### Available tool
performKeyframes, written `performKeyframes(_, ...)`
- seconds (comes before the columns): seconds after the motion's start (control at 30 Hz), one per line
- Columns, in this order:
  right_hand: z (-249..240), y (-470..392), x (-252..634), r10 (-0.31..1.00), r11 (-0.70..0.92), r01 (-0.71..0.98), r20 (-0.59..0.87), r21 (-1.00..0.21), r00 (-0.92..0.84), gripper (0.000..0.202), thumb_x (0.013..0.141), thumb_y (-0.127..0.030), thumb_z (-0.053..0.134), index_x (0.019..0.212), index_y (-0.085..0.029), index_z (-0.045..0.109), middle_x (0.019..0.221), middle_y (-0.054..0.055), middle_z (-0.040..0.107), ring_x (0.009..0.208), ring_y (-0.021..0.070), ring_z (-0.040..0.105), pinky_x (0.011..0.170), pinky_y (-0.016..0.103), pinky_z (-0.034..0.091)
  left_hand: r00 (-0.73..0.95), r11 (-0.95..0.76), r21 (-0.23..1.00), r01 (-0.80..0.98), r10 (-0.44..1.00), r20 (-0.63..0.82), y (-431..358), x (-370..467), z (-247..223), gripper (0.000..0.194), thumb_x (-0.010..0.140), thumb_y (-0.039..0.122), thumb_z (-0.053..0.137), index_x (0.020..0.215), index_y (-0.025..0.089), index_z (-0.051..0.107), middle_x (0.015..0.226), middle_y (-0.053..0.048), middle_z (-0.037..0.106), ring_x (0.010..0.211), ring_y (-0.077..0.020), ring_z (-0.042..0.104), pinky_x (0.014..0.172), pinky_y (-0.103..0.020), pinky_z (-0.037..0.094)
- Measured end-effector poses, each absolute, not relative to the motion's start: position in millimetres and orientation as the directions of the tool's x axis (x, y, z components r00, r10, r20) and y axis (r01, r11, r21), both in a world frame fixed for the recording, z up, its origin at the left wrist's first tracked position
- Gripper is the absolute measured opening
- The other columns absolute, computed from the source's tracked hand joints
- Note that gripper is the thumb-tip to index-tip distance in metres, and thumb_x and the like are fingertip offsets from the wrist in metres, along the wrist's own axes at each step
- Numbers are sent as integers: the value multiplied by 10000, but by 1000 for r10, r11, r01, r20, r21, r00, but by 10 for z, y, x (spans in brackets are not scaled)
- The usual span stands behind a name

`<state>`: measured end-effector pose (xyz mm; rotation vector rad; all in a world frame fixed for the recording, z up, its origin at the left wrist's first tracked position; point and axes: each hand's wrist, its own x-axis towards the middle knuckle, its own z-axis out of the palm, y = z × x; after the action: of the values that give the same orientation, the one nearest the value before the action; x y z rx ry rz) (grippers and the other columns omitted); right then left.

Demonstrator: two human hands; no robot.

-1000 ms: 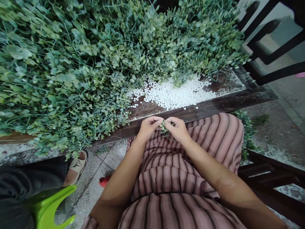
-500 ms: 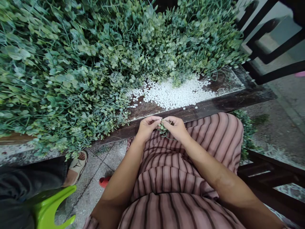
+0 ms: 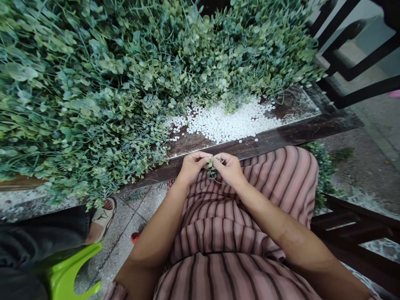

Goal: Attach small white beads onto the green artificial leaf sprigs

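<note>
Over my lap, close to the bench edge, my left hand (image 3: 193,166) and my right hand (image 3: 230,168) meet fingertip to fingertip. Between them is a small sprig of artificial greenery (image 3: 211,170), its leaves and thin stem hanging below my fingers. Both hands are closed in a pinch on it. Whether a tiny white piece also sits between the fingertips is too small to tell. Just beyond my hands, a heap of small white beads (image 3: 231,123) lies spread on the dark wooden bench top (image 3: 184,143).
A large mass of artificial greenery (image 3: 118,83) covers the far and left side. Dark wooden railings (image 3: 353,75) stand at the right. At lower left are another person's leg (image 3: 46,233), a sandal (image 3: 104,216) and a green plastic stool (image 3: 67,271). More greenery (image 3: 323,177) lies by my knee.
My hands stay together over my lap, with only slight finger movement around the sprig. The view has shifted a little.
</note>
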<state>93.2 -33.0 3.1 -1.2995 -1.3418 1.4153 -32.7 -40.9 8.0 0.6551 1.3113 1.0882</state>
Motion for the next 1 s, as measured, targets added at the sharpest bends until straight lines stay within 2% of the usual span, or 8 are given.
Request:
performKeyframes(0.2,33,-318,929,971,-131,105,-149,-986,-187,195,689,-298,528,555,-160,560,540,-8,542,521,90,442,549,232,376,-36,422,880,-218,898,-439,-397,-333,101,227,488,292,758,621,134,664,603,6,630,516,-66,517,543,-223,459)
performKeyframes(0.3,38,-305,924,968,-138,85,-152,-987,-201,197,695,-317,529,580,-160,565,553,-4,557,530,96,459,553,234,387,-110,377,902,-211,908,-405,-439,-323,84,264,525,331,739,701,147,672,677,-4,642,577,-84,539,568,-232,472)
performKeyframes(0.47,7,-300,897,981,-128,77,-138,-989,-138,183,691,-330,546,615,-164,560,589,-8,557,559,97,466,591,239,396,-312,151,987,55,942,-126,-573,-361,131,184,674,313,640,792,179,687,836,-36,642,775,-126,565,684,-239,465)
performKeyframes(0.57,-31,-305,860,983,-143,62,-149,-988,-105,175,694,-331,545,651,-162,561,627,1,561,588,106,482,610,249,408,-224,114,970,213,972,-65,-614,-348,184,175,654,248,656,813,188,695,739,-17,619,692,-110,542,667,-226,440)
performKeyframes(0.67,-56,-327,850,988,-134,88,-140,-987,-65,152,701,-321,539,705,-170,553,639,-5,533,599,112,478,625,260,423,-206,153,969,192,972,-112,-603,-289,198,177,635,215,658,807,186,686,696,0,619,612,-95,520,635,-226,437)
performKeyframes(0.83,57,-434,970,986,162,345,166,-924,-20,305,707,-276,563,998,-183,550,854,58,517,826,182,511,802,352,438,-214,228,973,-36,949,-230,-559,-278,207,145,603,242,679,721,159,661,706,-8,656,633,-104,565,677,-251,465)
performKeyframes(0.9,142,-472,1020,948,315,433,303,-844,-99,348,719,-243,553,1062,-182,541,970,99,506,949,218,491,868,390,417,-178,246,965,-88,950,-258,-553,-309,234,165,587,240,691,726,157,662,708,-5,657,621,-96,561,675,-251,469)
performKeyframes(1.0,218,-485,1047,901,433,444,358,-784,-247,322,734,-160,495,1051,-179,548,964,104,538,953,220,500,867,385,420,-136,235,968,-91,960,-246,-549,-332,280,208,569,191,692,772,158,664,688,4,646,621,-86,556,672,-235,464)
